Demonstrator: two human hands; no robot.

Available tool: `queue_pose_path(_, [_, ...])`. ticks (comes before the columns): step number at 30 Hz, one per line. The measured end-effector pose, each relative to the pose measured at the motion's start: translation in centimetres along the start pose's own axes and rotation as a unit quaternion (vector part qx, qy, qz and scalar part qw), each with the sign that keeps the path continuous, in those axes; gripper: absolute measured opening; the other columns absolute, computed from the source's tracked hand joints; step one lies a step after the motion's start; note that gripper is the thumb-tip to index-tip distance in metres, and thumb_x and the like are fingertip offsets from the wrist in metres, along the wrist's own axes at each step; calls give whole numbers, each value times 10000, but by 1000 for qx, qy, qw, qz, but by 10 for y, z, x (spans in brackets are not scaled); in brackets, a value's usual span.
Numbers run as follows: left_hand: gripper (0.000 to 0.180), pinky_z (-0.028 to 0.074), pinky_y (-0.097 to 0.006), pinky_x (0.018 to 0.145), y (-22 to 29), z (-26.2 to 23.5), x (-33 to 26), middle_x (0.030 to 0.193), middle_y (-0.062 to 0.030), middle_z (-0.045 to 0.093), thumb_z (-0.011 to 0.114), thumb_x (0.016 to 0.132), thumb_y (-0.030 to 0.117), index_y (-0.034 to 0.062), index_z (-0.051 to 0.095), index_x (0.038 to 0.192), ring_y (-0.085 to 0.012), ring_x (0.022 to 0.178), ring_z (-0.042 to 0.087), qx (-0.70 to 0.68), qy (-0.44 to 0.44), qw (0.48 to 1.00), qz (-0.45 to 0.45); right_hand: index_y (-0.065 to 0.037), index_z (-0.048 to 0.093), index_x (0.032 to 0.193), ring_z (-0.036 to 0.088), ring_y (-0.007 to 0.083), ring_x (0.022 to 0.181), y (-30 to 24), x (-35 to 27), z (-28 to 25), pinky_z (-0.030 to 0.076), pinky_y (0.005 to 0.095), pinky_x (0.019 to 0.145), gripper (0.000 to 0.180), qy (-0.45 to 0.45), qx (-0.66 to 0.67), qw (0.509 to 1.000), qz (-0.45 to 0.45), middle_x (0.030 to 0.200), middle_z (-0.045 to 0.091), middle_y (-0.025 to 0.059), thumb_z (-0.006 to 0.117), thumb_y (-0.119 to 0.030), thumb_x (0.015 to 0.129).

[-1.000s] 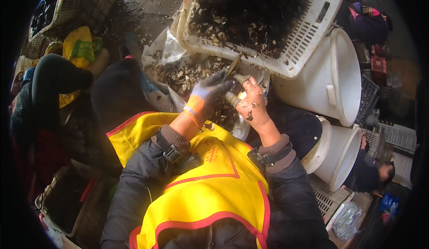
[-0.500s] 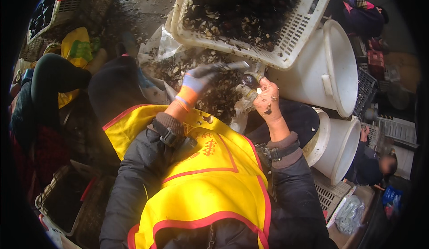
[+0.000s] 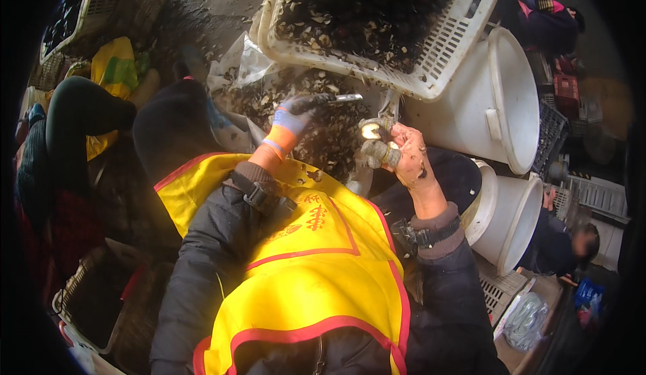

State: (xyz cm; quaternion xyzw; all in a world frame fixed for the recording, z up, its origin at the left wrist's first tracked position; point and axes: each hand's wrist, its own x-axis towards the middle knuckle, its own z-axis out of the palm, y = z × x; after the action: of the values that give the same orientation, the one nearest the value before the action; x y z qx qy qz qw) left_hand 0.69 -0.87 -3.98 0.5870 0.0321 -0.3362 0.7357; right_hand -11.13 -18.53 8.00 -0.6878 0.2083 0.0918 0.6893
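So the left hand (image 3: 291, 122) is in a grubby grey-and-orange glove, forearm angled up, fingers curled around a knife-like tool (image 3: 348, 97) with its blade pointing right. The right hand (image 3: 412, 158) has its fingers turned inward, wrapped fingertips (image 3: 381, 153) pinching a small shell (image 3: 370, 131), pale inside showing, near the blade tip. Shell scraps (image 3: 324, 136) sit heaped beneath. A slotted white crate (image 3: 449, 65) crowds in just beyond, and a big white bucket (image 3: 464, 116) blocks the right side.
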Motion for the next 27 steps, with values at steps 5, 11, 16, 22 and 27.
queue_pose_path(5, [313,500,-397,871,15,2,-9,1078,-100,678,749,784,60,144,754,1085,-302,948,623,327,-171,810,456,22,677,1083,630,83,838,-4,8,7,509,235,769,287,-11,-154,978,-143,980,713,37,787,-57,830])
queue_pose_path(11, [302,493,-390,862,23,1,-5,950,-103,668,732,780,74,158,753,1070,-292,951,598,216,-100,905,354,18,661,1117,639,89,891,-10,6,11,515,245,807,339,4,-66,991,-114,1009,706,38,796,-48,813])
queue_pose_path(16, [308,494,-428,839,11,-2,-5,907,-117,660,726,797,91,180,750,1091,-312,920,599,283,-33,870,403,25,638,1135,651,128,936,-6,9,12,527,261,837,340,45,-73,994,-73,1037,695,63,770,-17,825])
queue_pose_path(22, [376,547,-278,792,12,15,-8,1074,-77,639,717,886,118,64,662,1253,-162,967,631,41,-178,955,236,-6,646,1052,677,195,865,21,23,26,545,306,785,350,84,-118,979,-145,970,687,81,814,-53,749])
queue_pose_path(27, [437,528,-259,784,10,31,-25,1105,-79,687,709,888,144,28,616,1299,-136,868,645,-12,-171,982,81,-33,681,974,650,310,820,35,27,23,538,359,730,350,142,-478,845,-191,919,657,144,806,-194,689])
